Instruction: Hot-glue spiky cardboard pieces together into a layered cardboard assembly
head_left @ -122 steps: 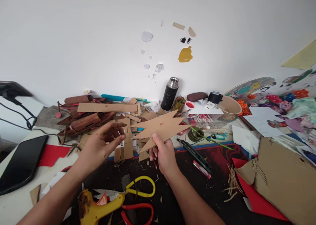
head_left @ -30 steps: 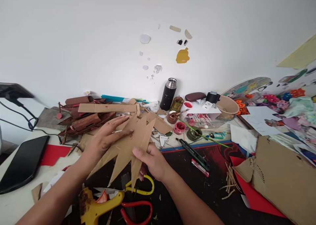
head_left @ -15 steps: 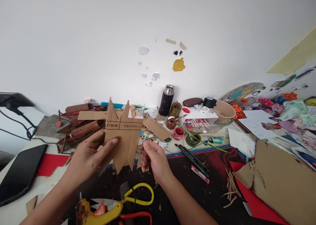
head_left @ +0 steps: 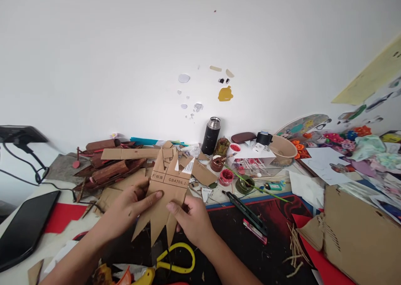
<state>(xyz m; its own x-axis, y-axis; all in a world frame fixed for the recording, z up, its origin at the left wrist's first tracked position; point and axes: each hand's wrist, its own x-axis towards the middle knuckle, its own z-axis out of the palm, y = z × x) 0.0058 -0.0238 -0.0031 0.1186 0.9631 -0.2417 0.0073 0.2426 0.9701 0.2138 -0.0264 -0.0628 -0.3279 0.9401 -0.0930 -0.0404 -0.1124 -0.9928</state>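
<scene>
Both of my hands hold one spiky brown cardboard cutout above the desk, printed side toward me with the text "GB4706". My left hand grips its left edge, thumb laid across the front. My right hand pinches its lower right edge with the thumb on the card. The long points hang downward toward the yellow-handled scissors, which lie just below my hands.
A heap of cardboard scraps and brown wooden pieces lies behind. A black flask, paint pots, a black utility knife, a tan bowl, a large cardboard sheet and a dark tablet surround the dark mat.
The cutout has come lower and nearer the desk, and my right hand, which was beside it, now grips its lower right edge. The view has tipped so the glue gun is mostly out of frame.
</scene>
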